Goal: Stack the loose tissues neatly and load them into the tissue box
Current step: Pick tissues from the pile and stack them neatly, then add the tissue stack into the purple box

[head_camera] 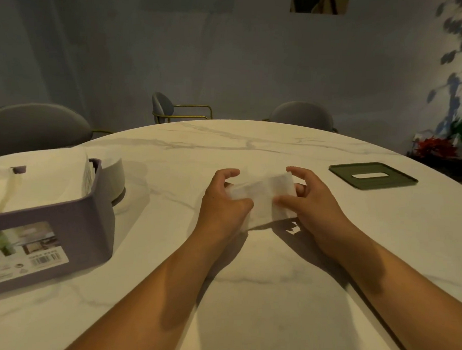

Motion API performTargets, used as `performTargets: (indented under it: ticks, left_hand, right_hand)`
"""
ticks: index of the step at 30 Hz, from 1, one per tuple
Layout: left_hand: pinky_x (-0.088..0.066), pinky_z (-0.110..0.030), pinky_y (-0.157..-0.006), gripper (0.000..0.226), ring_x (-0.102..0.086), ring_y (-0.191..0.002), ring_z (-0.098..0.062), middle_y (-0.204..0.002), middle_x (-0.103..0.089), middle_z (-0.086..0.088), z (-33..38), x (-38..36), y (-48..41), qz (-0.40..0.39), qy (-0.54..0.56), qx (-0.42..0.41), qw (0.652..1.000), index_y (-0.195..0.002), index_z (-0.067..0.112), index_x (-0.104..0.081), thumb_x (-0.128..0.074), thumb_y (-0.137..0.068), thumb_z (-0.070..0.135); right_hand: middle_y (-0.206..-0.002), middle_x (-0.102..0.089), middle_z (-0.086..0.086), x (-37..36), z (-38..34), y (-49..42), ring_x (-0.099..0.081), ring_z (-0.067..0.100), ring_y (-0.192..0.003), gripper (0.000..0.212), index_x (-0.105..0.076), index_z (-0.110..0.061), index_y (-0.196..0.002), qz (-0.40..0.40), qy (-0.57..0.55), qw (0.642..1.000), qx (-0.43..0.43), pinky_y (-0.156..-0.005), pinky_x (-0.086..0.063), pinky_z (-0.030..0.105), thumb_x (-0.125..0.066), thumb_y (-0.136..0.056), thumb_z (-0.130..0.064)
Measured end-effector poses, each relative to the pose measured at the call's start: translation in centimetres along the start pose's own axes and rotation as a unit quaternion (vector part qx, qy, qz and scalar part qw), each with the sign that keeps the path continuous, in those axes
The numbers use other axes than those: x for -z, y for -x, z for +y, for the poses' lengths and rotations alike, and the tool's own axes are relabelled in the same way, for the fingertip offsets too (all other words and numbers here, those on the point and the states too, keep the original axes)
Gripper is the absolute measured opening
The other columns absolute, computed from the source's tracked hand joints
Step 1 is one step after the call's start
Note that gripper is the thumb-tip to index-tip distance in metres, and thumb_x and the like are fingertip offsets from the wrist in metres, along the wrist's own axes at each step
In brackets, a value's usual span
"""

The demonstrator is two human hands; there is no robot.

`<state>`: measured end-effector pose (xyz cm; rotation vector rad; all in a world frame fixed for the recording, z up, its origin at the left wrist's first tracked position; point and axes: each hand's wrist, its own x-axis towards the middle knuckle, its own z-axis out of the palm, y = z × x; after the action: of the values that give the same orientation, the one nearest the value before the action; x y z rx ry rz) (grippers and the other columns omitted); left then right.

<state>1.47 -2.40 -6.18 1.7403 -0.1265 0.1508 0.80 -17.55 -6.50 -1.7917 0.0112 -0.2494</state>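
Note:
A white tissue (263, 200) lies on the marble table (246, 294), held at both ends. My left hand (223, 201) pinches its left edge between thumb and fingers. My right hand (313, 202) grips its right edge, fingers curled over the far corner. A purple open bin (71, 220) at the left holds a pile of white tissues (44, 177). A dark green lid with a slot (372, 175) lies flat at the right, beyond my right hand.
A white round base (117, 177) stands behind the purple bin. Grey chairs (36, 126) ring the far side of the table. Plants (435, 146) stand at the far right by the wall.

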Motion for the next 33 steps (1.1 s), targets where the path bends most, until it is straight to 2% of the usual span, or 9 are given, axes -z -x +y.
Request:
performTargets:
  ticks: [3,6,10,13,16,19,24,28,33]
  left_hand:
    - [-0.057,-0.040,-0.078,0.052,-0.054,-0.098,-0.021,-0.106,-0.051,0.001,0.1,0.5,0.5,-0.033,0.004,0.038,0.999,-0.119,0.029,-0.048,-0.065,-0.080,0.000]
    - [-0.052,-0.028,-0.076,0.051,-0.054,-0.096,-0.016,-0.107,-0.055,0.005,0.5,0.8,1.0,-0.077,-0.006,0.039,0.996,-0.118,0.030,-0.048,-0.068,-0.080,0.003]
    - [-0.052,-0.024,-0.073,0.026,-0.055,-0.087,-0.010,-0.099,-0.056,0.012,1.6,1.0,2.1,-0.105,0.026,0.037,0.993,-0.110,0.033,-0.050,-0.062,-0.090,0.020]
    - [-0.052,-0.024,-0.073,0.010,-0.057,-0.086,-0.010,-0.095,-0.059,0.010,2.4,2.2,2.8,-0.091,0.040,0.024,0.995,-0.099,0.032,-0.055,-0.055,-0.094,0.023]
    - [-0.043,-0.014,-0.061,0.010,-0.054,-0.081,-0.006,-0.089,-0.057,0.014,3.5,4.5,3.4,-0.059,0.019,-0.015,0.998,-0.095,0.031,-0.054,-0.051,-0.097,0.021]
    - [-0.041,-0.011,-0.060,0.016,-0.053,-0.077,-0.004,-0.084,-0.056,0.018,4.9,7.2,4.1,-0.017,0.004,-0.068,0.998,-0.087,0.033,-0.054,-0.051,-0.097,0.021]
    - [-0.041,-0.005,-0.045,0.021,-0.053,-0.075,-0.002,-0.083,-0.052,0.021,6.9,13.0,5.6,0.066,0.038,-0.081,0.994,-0.082,0.035,-0.049,-0.053,-0.095,0.019]
    - [-0.052,-0.019,-0.063,0.015,-0.054,-0.081,-0.005,-0.088,-0.053,0.018,7.5,17.6,6.1,0.138,0.038,-0.083,0.986,-0.090,0.033,-0.050,-0.050,-0.096,0.019]
    - [-0.053,-0.026,-0.069,0.008,-0.057,-0.083,-0.008,-0.090,-0.058,0.012,7.2,23.5,6.8,0.194,0.009,-0.059,0.979,-0.099,0.023,-0.055,-0.050,-0.096,0.018]
  right_hand:
    - [-0.118,-0.056,-0.004,-0.2,-0.7,0.6,-0.060,0.022,-0.100,0.049,-0.044,-0.036,-0.124,0.033,-0.047,0.998,-0.012,-0.073,-0.055,0.028,-0.067,-0.086,-0.015]
    - [-0.119,-0.052,-0.005,-0.6,-1.2,1.2,-0.056,0.023,-0.105,0.043,-0.048,-0.035,-0.119,0.057,-0.064,0.996,-0.015,-0.084,-0.053,0.037,-0.068,-0.086,-0.017]
    - [-0.105,-0.056,-0.007,-1.2,-2.7,1.8,-0.056,0.017,-0.095,0.031,-0.055,-0.026,-0.114,0.068,-0.068,0.995,0.013,-0.069,-0.051,0.019,-0.066,-0.087,-0.013]
    - [-0.102,-0.058,-0.007,-2.2,-4.2,2.3,-0.057,0.018,-0.095,0.029,-0.057,-0.024,-0.110,0.057,-0.053,0.996,0.033,-0.073,-0.052,0.021,-0.067,-0.086,-0.012]
    - [-0.108,-0.058,-0.005,-4.0,-6.2,3.1,-0.057,0.019,-0.099,0.028,-0.057,-0.026,-0.107,0.039,-0.050,0.996,0.061,-0.073,-0.051,0.020,-0.068,-0.085,-0.012]
    - [-0.117,-0.054,-0.006,-6.1,-8.9,3.9,-0.054,0.017,-0.105,0.034,-0.052,-0.028,-0.114,0.031,-0.038,0.995,0.088,-0.076,-0.049,0.021,-0.067,-0.087,-0.016]
    - [-0.119,-0.055,-0.001,-10.8,-12.9,5.8,-0.058,0.021,-0.102,0.032,-0.049,-0.021,-0.120,-0.041,-0.064,0.996,0.044,-0.083,-0.054,0.034,-0.059,-0.092,-0.031]
    - [-0.106,-0.059,0.001,-14.5,-15.2,7.2,-0.061,0.021,-0.094,0.014,-0.055,-0.020,-0.100,-0.132,-0.017,0.991,0.022,-0.085,-0.055,0.033,-0.057,-0.093,-0.031]
    - [-0.087,-0.059,0.001,-19.7,-17.6,8.1,-0.060,0.018,-0.082,0.013,-0.060,-0.012,-0.091,-0.177,0.030,0.983,0.031,-0.057,-0.049,0.017,-0.060,-0.092,-0.025]
